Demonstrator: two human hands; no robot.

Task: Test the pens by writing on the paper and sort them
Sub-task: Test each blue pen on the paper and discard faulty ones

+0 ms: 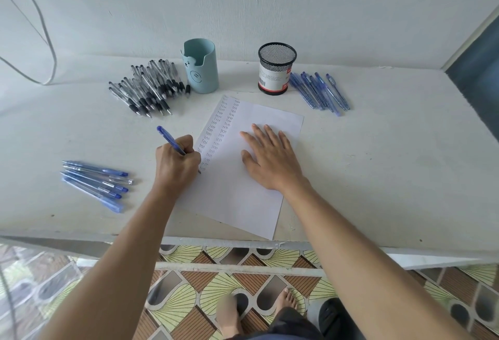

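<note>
- Blue pen (170,139): gripped in the left hand (176,162), its fingers curled tight round the lower barrel. The clicker end slants up and away to the left, and the tip meets the paper (237,191) at the sheet's left edge.
- The paper lies slightly turned on the white table (378,164), in front of the person. Two columns of small handwritten words run down its left side, and the pen tip sits at the foot of the left column.
- The right hand (272,158) lies flat on the middle of the sheet, fingers straight and spread, holding nothing.
- A heap of black-grip pens (147,87) lies at the back left of the table, just beside a teal pen holder (201,66) with a bear face on its front.
- A black mesh pen cup (276,69) with a label round its lower half stands at the back, to the right of the teal holder. I cannot tell whether either cup holds anything.
- A row of blue pens (320,92) lies just beside the mesh cup on its right.
- A second group of blue pens (94,181) lies near the front left of the table, well apart from the paper.
- A grey cable (40,28) hangs along the wall at the far left.
- Patterned floor tiles (216,272) and a bare foot (287,299) show below the table edge.
</note>
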